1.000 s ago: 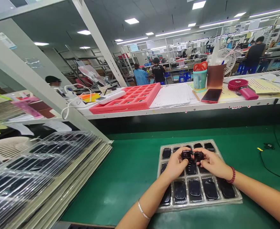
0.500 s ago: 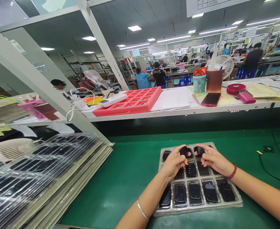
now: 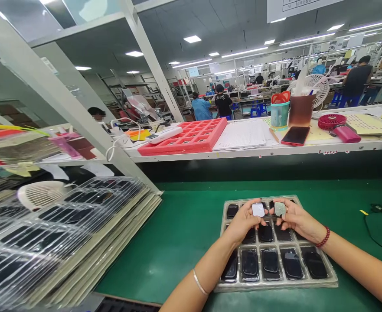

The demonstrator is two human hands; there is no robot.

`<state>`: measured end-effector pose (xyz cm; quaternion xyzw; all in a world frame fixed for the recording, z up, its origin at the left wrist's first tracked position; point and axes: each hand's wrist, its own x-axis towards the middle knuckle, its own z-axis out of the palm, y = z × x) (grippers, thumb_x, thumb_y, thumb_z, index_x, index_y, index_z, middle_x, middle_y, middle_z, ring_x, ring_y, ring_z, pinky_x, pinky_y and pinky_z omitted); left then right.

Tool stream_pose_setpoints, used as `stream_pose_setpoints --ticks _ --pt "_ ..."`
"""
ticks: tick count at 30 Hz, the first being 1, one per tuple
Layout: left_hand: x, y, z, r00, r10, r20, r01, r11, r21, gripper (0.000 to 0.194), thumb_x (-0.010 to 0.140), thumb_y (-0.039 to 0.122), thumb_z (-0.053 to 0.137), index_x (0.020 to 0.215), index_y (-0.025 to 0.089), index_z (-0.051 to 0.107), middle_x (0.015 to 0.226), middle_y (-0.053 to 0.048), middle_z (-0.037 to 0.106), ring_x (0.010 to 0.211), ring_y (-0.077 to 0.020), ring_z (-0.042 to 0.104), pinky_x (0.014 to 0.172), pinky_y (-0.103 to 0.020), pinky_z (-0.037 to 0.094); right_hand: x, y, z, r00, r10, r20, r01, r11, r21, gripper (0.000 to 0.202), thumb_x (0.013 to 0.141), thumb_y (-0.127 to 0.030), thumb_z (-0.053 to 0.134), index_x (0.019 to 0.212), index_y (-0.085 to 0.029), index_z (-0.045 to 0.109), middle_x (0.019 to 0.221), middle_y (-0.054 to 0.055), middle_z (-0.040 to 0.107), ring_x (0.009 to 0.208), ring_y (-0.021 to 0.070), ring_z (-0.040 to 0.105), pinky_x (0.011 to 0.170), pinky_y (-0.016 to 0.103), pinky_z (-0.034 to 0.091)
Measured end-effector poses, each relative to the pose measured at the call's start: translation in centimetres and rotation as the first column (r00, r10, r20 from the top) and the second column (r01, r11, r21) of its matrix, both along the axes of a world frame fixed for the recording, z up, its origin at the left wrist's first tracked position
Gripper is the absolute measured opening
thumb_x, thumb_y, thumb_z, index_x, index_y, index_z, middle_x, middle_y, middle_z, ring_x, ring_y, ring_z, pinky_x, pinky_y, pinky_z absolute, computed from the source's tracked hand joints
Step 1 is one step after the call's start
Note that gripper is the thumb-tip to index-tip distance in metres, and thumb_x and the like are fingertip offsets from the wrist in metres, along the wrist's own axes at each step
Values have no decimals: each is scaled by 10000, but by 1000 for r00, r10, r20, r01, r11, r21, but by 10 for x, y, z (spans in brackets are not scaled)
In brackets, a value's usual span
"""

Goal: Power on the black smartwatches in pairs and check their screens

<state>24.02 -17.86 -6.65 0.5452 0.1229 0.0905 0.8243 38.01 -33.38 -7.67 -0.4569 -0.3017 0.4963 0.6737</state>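
My left hand (image 3: 245,222) holds a small rounded-square piece (image 3: 258,209) by its edges, its face pale and bright. Beside it, my right hand (image 3: 295,218) grips a similar piece (image 3: 279,209) with a greyish-green face. The two pieces are apart, side by side above the far rows of a clear plastic tray (image 3: 277,285). Dark rounded-rectangular pieces, such as the one at the near row (image 3: 249,263), lie in the tray's compartments. My hands hide part of the far compartments.
Stacked clear trays (image 3: 112,236) holding dark pieces stand at the left, with a white fan (image 3: 41,194) by them. A shelf (image 3: 243,154) beyond the green mat bears a red foam tray (image 3: 191,138), papers and a phone (image 3: 295,135). A cable (image 3: 369,229) lies at right.
The faces of both held pieces have turned from dark to pale or greyish. My hands remain over the tray's far part. The whole view has shifted slightly, with the scene moving right.
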Motion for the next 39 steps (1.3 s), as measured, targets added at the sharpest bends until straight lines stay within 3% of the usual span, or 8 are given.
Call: stream_pose_setpoints --ticks 4,7,10,23,27,31,35,39 --pt "-1 -8 0 1000 11 0 -11 981 196 567 638 73 637 1162 202 463 1079 -81 605 743 -130 627 562 -190 419 -11 3 -2 961 -75 267 70 997 30 481 718 -190 644 1146 -227 427 991 43 580 678 115 583 562 235 516" --pt "-2 -9 0 1000 -10 8 7 965 263 475 717 129 568 1176 187 464 1032 -85 614 710 -128 630 543 -194 412 -17 1 -2 903 -80 422 94 996 -11 383 754 -161 569 1116 -224 461 880 11 574 611 102 548 546 237 493" --pt "-2 -9 -1 1000 -21 8 18 959 284 515 738 155 556 1236 191 430 1009 -88 621 696 -130 630 527 -194 406 -20 0 -3 859 -76 507 97 995 -15 341 762 -137 533 1089 -222 486 873 10 581 662 122 562 596 252 488" --pt "-4 -10 3 1000 -21 -8 22 958 286 505 751 220 601 1237 174 470 1042 -111 622 744 -162 649 584 -227 468 -22 -2 0 803 -77 591 118 993 -30 349 764 -98 482 1091 -219 500 883 15 604 670 131 577 610 263 487" --pt "-4 -10 3 999 -32 -11 34 960 279 510 749 207 600 1241 178 470 1001 -99 642 764 -167 650 594 -225 471 -21 -2 1 786 -94 611 123 992 -5 345 754 -107 513 1080 -220 498 895 19 603 759 157 594 637 268 491" --pt "-4 -10 4 999 -27 -18 31 961 273 460 754 198 582 1203 160 494 990 -105 647 754 -168 654 595 -228 467 -21 -2 2 798 -89 596 125 992 -19 282 779 -120 492 1044 -217 502 861 9 602 666 137 581 619 274 492" --pt "-5 -11 6 999 -31 -38 40 962 270 482 711 138 596 1183 162 500 995 -98 649 777 -172 650 611 -228 466 -21 -2 4 761 -96 641 123 992 3 329 754 -91 515 1058 -216 503 892 16 601 801 166 590 653 266 476" --pt "-5 -13 7 999 -25 -41 35 963 266 484 706 132 598 1179 169 506 990 -95 651 774 -173 649 614 -233 465 -21 -3 5 756 -91 648 119 993 0 331 761 -97 513 1070 -218 499 903 17 604 812 170 590 658 270 474"
